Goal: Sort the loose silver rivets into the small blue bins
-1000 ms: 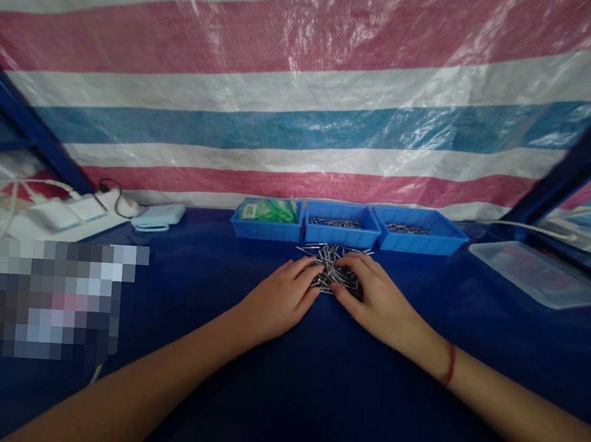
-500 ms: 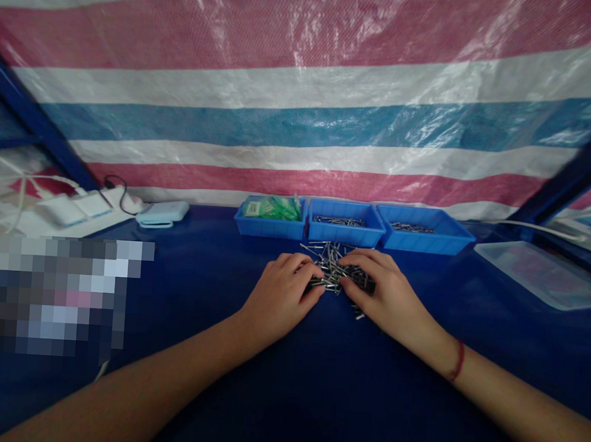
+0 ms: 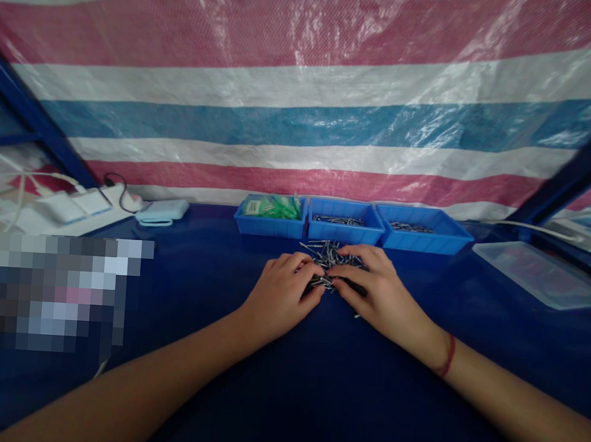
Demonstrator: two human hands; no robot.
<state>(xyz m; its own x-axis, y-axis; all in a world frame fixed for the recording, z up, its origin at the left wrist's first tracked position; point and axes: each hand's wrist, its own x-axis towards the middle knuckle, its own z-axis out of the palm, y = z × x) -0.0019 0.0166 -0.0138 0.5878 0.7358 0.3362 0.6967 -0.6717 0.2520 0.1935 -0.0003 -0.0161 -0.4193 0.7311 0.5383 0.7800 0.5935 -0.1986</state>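
Note:
A loose heap of silvery pop rivets (image 3: 329, 255) lies on the dark blue tabletop, partly hidden by my fingers. My left hand (image 3: 284, 290) rests at the heap's left side, its fingers curled and some rivets between thumb and forefinger. From the right, my right hand (image 3: 371, 286) reaches over the heap with fingers apart, their tips touching rivets close to my left fingertips. What lies beneath both palms is hidden. Behind the heap, the middle blue bin (image 3: 347, 233) and the right blue bin (image 3: 427, 242) hold more metal rivets.
The left blue bin (image 3: 270, 227) contains green plastic packets (image 3: 272, 207). At the right lies a translucent plastic lid (image 3: 537, 276). A light blue case (image 3: 162, 211) and a white power strip (image 3: 96, 210) with plugs are at the left. A striped sheet (image 3: 301, 128) hangs behind.
My right hand has shifted left across the heap, bringing its fingertips nearer my left hand. Some rivets at the heap's right side moved or became covered. My left hand stays almost still.

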